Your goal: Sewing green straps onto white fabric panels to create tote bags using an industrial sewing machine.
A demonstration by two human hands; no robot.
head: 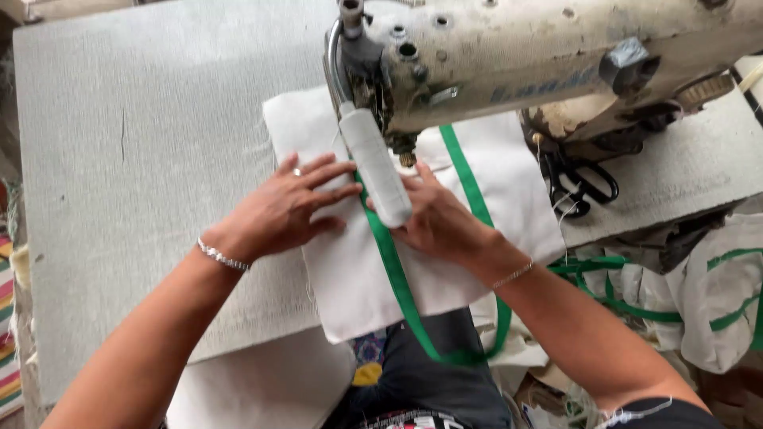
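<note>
Hands flat: my left hand (290, 208) and right hand (441, 222), fingers spread, press white cloth (358, 274) either side of green strap (397, 274). Beyond fingertips, sewing machine (540, 56). Underneath, grey table (127, 159); scissors (576, 183) right; cloth heap (715, 294) past table edge.

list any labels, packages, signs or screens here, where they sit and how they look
Maker's mark: on the side of the sewing machine arm, upper right; worn blue-grey lettering on dirty cream paint.
No packages, signs or screens in view.
</note>
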